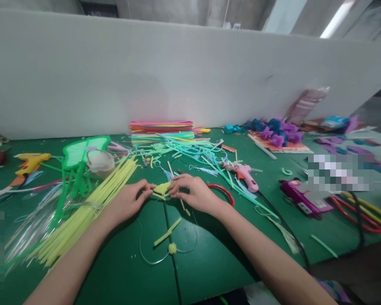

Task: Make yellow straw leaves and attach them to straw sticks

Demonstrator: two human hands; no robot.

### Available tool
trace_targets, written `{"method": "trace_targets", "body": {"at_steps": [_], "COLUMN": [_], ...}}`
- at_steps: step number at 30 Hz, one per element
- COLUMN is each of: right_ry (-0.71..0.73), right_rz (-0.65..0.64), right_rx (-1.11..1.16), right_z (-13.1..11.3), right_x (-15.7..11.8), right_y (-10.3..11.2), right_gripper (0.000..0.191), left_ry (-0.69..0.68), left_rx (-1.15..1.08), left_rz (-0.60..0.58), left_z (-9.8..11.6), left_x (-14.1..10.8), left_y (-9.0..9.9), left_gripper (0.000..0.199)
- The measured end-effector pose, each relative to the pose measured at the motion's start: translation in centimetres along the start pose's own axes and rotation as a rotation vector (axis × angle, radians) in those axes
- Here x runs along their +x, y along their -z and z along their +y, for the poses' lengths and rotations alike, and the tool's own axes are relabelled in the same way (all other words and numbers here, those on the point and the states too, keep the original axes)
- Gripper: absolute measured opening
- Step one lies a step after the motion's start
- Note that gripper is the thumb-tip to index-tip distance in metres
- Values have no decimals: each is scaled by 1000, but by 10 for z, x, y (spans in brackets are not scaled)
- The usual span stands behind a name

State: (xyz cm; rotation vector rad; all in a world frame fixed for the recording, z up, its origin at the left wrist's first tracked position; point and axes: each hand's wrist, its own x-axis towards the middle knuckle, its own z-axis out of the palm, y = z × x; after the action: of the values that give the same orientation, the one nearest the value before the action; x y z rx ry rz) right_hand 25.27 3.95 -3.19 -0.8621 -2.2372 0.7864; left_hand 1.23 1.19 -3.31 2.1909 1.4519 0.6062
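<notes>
My left hand [131, 198] pinches the left end of a small yellow pipe-cleaner piece [162, 189]. My right hand [195, 192] has its fingers closed on the right end of that piece, partly hiding it. A thin wooden stick [170, 168] passes by my right fingers; whether they grip it I cannot tell. Nearer to me lie a short yellow pipe-cleaner strip [167, 232] and a yellow fuzzy ball [172, 248] on a clear thread. A bundle of yellow pipe cleaners [92, 207] lies beside and partly under my left forearm.
On the green table [120, 271], red-handled scissors [225, 192] and a pink glue gun [246, 176] lie to the right. A yellow glue gun [33, 163] and a green fuzzy frame [86, 153] are at left. Coloured pipe cleaners [161, 127] are stacked by the white partition [190, 76].
</notes>
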Motion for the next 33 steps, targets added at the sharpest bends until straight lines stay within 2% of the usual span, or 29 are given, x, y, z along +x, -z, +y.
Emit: {"method": "trace_targets", "body": {"at_steps": [8, 18, 22, 26, 28, 33], "right_ry": [-38, -53, -23, -4, 10, 89], "right_rz": [105, 98, 88, 60, 41, 36], "right_rx": [-226, -276, -328, -400, -429, -501], "right_z": [7, 13, 10, 2, -2, -3], "right_x": [-3, -3, -4, -5, -4, -1], "right_y": [1, 2, 2, -2, -5, -16], "right_gripper": [7, 5, 6, 6, 12, 20], "left_ry": [-10, -12, -46, -176, -233, -181], "left_rx": [-17, -76, 0, 183, 225, 260], "left_rz": [14, -25, -21, 31, 47, 60], "left_z": [-8, -13, -9, 3, 9, 13], "left_x": [1, 3, 1, -1, -2, -1], "left_y": [6, 9, 10, 0, -9, -23], "left_gripper": [21, 24, 23, 19, 20, 20]}}
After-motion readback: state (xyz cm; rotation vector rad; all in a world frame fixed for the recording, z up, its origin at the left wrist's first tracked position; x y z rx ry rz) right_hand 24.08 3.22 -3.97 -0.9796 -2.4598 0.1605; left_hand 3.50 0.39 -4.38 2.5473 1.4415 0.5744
